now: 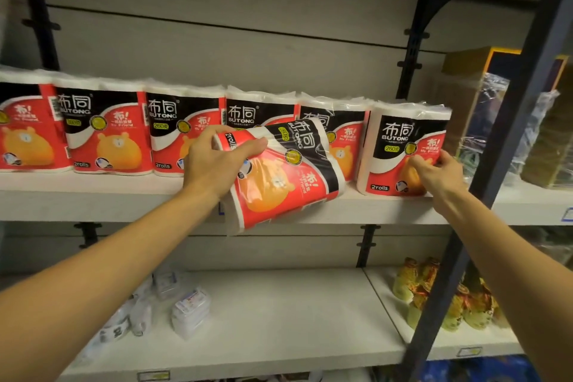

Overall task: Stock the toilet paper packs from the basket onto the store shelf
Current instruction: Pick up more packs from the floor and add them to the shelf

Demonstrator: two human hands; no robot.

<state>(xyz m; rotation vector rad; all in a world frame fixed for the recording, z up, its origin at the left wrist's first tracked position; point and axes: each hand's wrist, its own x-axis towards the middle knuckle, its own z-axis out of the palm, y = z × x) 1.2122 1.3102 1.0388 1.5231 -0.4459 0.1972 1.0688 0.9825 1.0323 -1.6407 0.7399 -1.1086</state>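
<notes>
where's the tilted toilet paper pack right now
Head view, centre: the tilted red-and-black toilet paper pack is in the left hand, at the white shelf's front edge.

Dim, warm indoor light falls from above the shelf, leaving its underside and the bay below shadowed. Small glints sit on the pack wrappers. Wide-angle distortion bows the upright post right of the shelf; corners look soft and darkened.

We see a white shelf carrying a row of upright toilet paper packs — the lower shelf holds small clear boxes and yellow packets.
</notes>
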